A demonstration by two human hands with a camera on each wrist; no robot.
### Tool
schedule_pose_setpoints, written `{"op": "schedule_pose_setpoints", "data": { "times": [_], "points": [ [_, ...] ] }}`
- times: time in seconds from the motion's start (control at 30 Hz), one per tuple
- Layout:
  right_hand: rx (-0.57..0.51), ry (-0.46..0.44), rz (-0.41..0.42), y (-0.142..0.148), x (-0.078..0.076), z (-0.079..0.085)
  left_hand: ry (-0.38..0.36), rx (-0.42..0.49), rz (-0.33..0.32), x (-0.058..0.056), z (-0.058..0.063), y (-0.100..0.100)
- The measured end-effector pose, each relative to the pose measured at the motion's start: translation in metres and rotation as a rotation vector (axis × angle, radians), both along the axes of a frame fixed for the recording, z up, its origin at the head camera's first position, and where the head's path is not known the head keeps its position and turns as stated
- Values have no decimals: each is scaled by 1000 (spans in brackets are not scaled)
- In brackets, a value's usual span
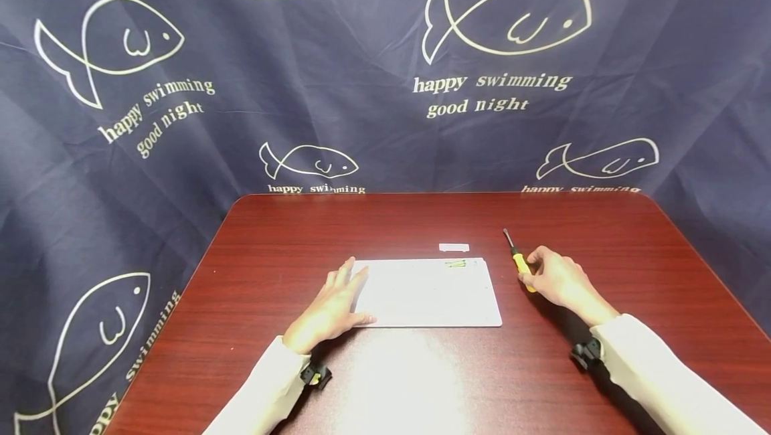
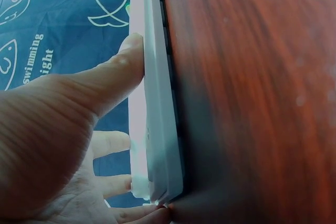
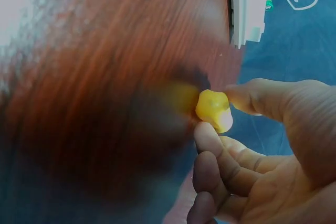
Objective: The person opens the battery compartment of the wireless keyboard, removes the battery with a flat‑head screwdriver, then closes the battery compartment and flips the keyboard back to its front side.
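Right hand [image 1: 560,279] pinches a yellow screwdriver [image 1: 519,263] — left hand [image 1: 328,308], spread, touches a keyboard [image 1: 424,296].

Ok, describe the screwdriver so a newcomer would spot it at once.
On the reddish table, right of the white device, is the person's right hand. It pinches the screwdriver, whose yellow handle and thin shaft set it apart from its white neighbours.
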State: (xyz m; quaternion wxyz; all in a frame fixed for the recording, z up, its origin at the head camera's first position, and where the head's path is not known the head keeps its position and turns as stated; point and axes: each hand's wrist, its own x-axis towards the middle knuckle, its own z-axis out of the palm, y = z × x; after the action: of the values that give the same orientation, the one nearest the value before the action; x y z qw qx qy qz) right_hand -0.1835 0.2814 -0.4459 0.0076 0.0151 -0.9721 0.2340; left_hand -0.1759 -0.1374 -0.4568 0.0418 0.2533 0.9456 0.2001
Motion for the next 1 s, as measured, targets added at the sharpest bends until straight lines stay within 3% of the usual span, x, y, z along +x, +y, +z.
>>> {"op": "schedule_pose_setpoints", "data": {
  "times": [0.27, 0.4, 0.5, 0.67, 0.83, 1.0],
  "points": [
    [-9, 11, 1, 1, 0, 3, 4, 4, -2, 0, 1, 1],
    [-31, 79, 16, -3, 1, 9, 3, 10, 0, 0, 0, 1],
    [-80, 172, 100, -13, 3, 12, 3, 10, 3, 0, 0, 0],
    [-161, 272, 345, -33, 4, 6, 5, 10, 4, 1, 0, 0],
    [-178, 197, 490, -39, 6, -1, 1, 11, 5, 0, -1, 0],
    [-128, 140, 497, -40, 8, -4, 9, 10, -1, 1, -1, -1]
  ]
}}
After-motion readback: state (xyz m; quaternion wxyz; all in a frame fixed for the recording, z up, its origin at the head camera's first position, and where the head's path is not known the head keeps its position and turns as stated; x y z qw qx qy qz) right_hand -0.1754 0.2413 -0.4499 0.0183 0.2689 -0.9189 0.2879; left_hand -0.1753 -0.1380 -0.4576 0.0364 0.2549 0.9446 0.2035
